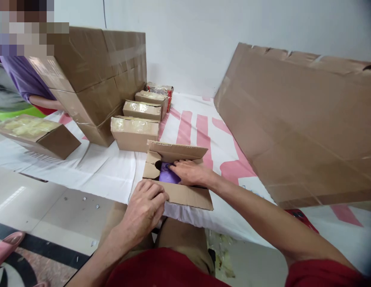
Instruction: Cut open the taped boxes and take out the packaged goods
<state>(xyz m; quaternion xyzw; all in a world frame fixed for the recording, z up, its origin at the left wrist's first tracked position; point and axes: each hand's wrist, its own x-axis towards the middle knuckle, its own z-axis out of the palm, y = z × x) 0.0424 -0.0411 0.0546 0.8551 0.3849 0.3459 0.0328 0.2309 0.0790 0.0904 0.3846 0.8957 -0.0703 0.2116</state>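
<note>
Purple material, soft-looking, makes up the bundle (168, 174) inside an open cardboard box (190, 195), its flaps raised or folded outward. The person's right hand (190, 172) reaches in from the right, palm down, fingers stretched out over the bundle and touching it. The left hand (148, 199) rests at the box's near left corner, fingers curled over the edge; whether it pinches the cardboard cannot be told. The box sits at the near edge of a tabletop (122, 169) covered in white cloth with pink markings. Just behind it to the left, a row of small cartons (134, 137) with taped tops runs back beside a stack of large cartons (92, 75). On the right leans a big cardboard panel (299, 127), with a red phone-like object (302, 219) by its lower edge. Farther left lies another carton (58, 141), near a co-worker's purple sleeve (26, 77). A pink shoe (8, 249) shows on the floor.
</note>
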